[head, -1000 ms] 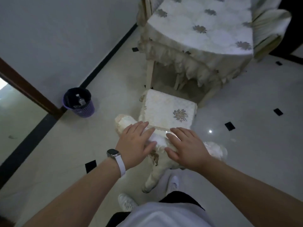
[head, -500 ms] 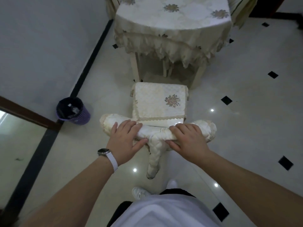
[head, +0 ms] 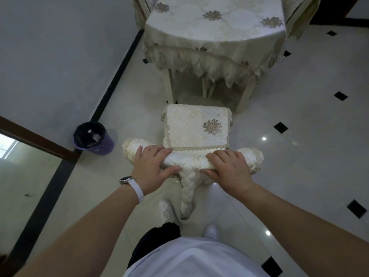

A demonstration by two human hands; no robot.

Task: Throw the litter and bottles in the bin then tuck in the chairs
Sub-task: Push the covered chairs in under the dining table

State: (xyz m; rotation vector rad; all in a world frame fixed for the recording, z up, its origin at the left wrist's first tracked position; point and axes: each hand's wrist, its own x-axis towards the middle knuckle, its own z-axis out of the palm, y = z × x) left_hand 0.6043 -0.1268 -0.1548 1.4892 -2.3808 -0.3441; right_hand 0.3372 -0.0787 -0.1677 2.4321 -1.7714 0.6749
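A chair [head: 196, 127] in a cream quilted cover with a flower motif stands in front of me, its seat facing the table [head: 214, 27]. Its front edge sits just short of the table legs. My left hand [head: 151, 168] grips the left part of the padded top rail, fingers over the top and thumb underneath. My right hand [head: 229, 168] grips the right part the same way. The purple bin [head: 93, 139] with a black liner stands by the wall at left, with a clear bottle and litter inside.
The table wears a cream fringed cloth hanging low over its legs [head: 167, 86]. Other covered chairs [head: 299, 15] stand at its far sides. A grey wall with a black skirting runs on the left, with a brown-framed glass panel [head: 24, 170]. My feet are just behind the chair.
The chair has turned square to the table and moved closer to it. Both hands went from lying on the top rail to gripping it wider apart.
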